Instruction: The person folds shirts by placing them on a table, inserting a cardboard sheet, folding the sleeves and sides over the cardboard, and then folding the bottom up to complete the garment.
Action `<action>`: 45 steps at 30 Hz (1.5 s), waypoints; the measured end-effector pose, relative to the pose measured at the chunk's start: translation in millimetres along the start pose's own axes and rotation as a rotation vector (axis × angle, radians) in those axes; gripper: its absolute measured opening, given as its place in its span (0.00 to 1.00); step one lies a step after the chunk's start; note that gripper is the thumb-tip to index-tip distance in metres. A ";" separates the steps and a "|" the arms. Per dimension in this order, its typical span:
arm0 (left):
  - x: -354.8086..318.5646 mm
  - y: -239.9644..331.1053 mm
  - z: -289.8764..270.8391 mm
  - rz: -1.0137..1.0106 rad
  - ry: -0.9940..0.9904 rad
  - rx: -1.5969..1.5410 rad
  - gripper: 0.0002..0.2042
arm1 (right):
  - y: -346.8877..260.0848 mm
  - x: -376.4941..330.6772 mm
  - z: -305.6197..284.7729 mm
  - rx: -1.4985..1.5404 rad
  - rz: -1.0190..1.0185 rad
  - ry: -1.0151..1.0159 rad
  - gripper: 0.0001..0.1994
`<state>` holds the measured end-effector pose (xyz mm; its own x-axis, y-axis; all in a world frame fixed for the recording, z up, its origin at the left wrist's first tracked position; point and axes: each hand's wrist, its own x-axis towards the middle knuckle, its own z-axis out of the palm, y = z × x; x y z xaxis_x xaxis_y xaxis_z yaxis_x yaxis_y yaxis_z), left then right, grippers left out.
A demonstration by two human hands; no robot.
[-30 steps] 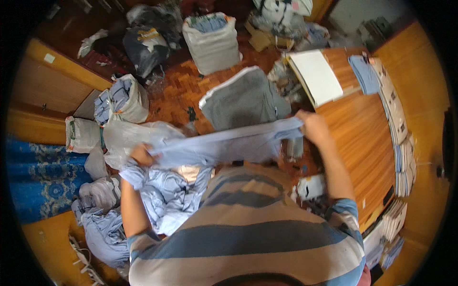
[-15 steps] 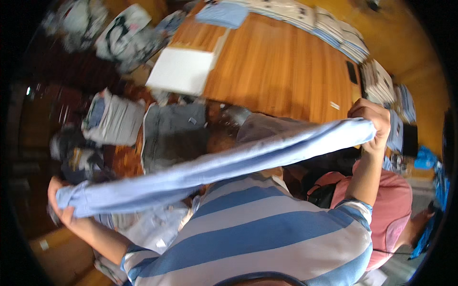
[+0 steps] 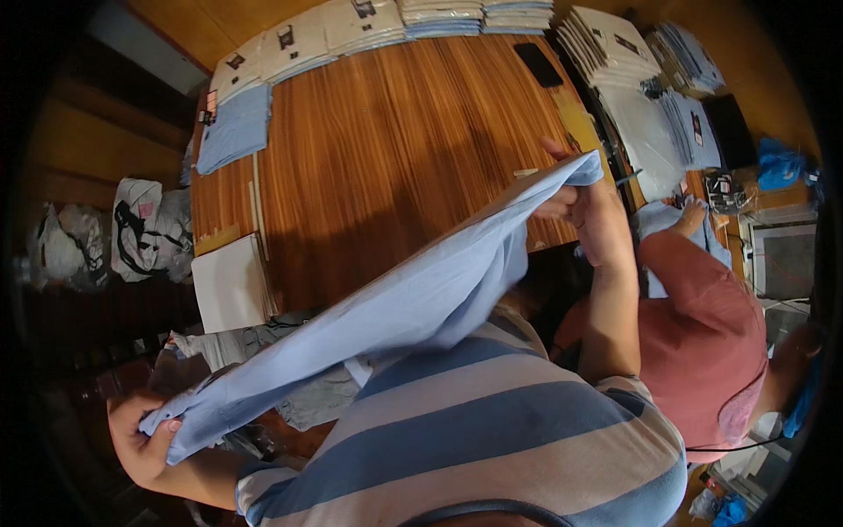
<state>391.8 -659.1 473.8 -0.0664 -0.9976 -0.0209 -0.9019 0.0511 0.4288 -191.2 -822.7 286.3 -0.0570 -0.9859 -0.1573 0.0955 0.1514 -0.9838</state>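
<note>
- Left hand (image 3: 140,432) clamps fingers on one end of the cloth (image 3: 378,316); right hand (image 3: 590,215) grips the other near the table (image 3: 378,158).
- Cloth slants more steeply than half a second ago, across the striped shirt (image 3: 492,422).
- Table now sits further left in view.

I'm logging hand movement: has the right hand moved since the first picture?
Yes: against the wooden table, the right hand has moved rightward along the near edge, away from the white sheets, toward the black phone.

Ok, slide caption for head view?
Left hand and right hand hold a light-blue garment outstretched by a wood-grain table.
</note>
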 end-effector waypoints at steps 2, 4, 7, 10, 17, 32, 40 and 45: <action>5.9 11.6 0.0 -0.096 0.007 -0.051 0.12 | 12.3 13.1 -7.8 -0.113 -0.116 0.081 0.35; 25.2 19.4 -8.1 0.029 -0.074 0.057 0.14 | 18.6 18.7 -19.8 -0.202 -0.204 0.173 0.34; 53.3 22.8 -22.3 -0.030 -0.250 0.221 0.19 | 17.5 24.4 -8.0 -0.054 -0.220 0.246 0.33; 78.7 5.2 -20.5 -0.025 -0.214 0.251 0.19 | 15.7 19.4 1.2 -0.272 -0.409 0.467 0.28; 117.9 -29.9 0.8 0.064 -0.209 0.186 0.18 | -4.4 -15.0 22.5 -0.250 -0.111 0.413 0.24; 336.3 -140.1 -71.5 0.256 -0.178 0.336 0.32 | -115.2 198.9 -24.6 -0.570 -0.466 0.289 0.21; 354.4 -44.7 -97.9 0.101 0.641 0.372 0.23 | -227.2 242.2 -28.5 -0.101 -0.915 0.464 0.20; 228.5 -50.1 32.4 0.088 0.687 0.195 0.26 | -122.2 192.5 -46.9 -0.110 -0.704 0.345 0.22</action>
<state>408.0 -888.0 418.3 0.0835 -0.7904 0.6069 -0.9697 0.0758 0.2322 -260.5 -1027.7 372.3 -0.3745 -0.7776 0.5051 -0.1751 -0.4756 -0.8621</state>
